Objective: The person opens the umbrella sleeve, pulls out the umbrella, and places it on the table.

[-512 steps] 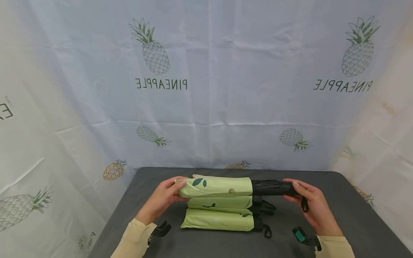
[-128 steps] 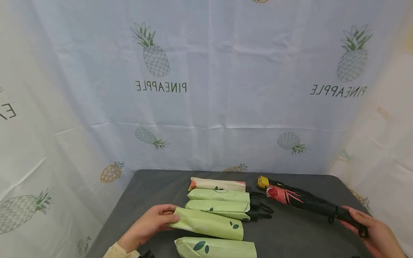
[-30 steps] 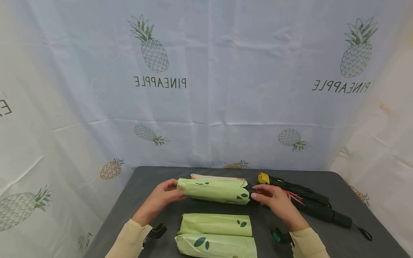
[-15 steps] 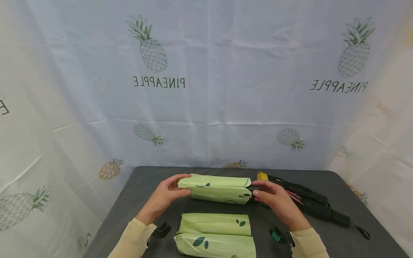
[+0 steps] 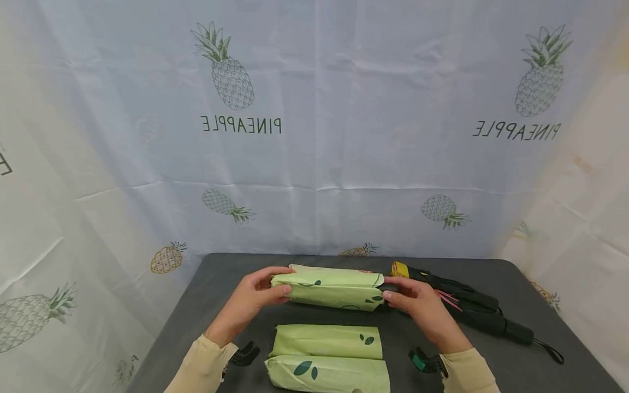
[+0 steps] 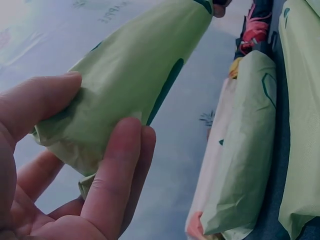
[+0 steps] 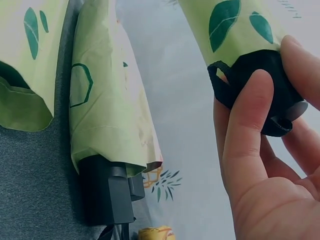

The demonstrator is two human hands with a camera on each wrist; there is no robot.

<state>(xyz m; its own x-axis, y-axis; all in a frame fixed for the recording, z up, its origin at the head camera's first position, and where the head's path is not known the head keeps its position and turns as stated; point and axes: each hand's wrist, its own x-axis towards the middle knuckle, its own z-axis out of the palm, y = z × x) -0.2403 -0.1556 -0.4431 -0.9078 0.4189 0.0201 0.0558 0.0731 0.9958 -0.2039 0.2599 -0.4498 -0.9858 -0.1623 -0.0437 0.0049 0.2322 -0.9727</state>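
Crosswise, a green-sheathed umbrella [image 6: 127, 75] is held clear of the worktop [image 5: 395, 376], its long axis laid left to right and roughly parallel to the far edge; its wrapped tip is grasped between the thumb and fingers of the left hand [image 5: 249, 297], while its black handle [image 7: 267, 60], with a strap loop [image 7: 224, 95] showing, is grasped by the thumb and fingers of the right hand [image 5: 420, 301]; neither hand can be called nearer, since one end is taken by each; from the right hand the sheathed length is stretched leftward, and from the left hand the handle is found to the right, in line.

Below and apart, a second green-sheathed umbrella [image 7: 100, 100] is laid beside a cream-sheathed umbrella [image 7: 143, 125], the same crosswise direction shared; nearer the person, a loose green sheath [image 5: 326, 342] is set alongside another green sheath [image 5: 328, 374], and in the right wrist view one mouth is seen gaping with no handle in it; beyond the right hand, a yellow-tipped black umbrella [image 5: 454, 286] and a red-marked black umbrella [image 5: 491, 325] are laid slantwise, unsheathed; the far side is closed off by a pineapple-printed curtain [image 5: 314, 164].
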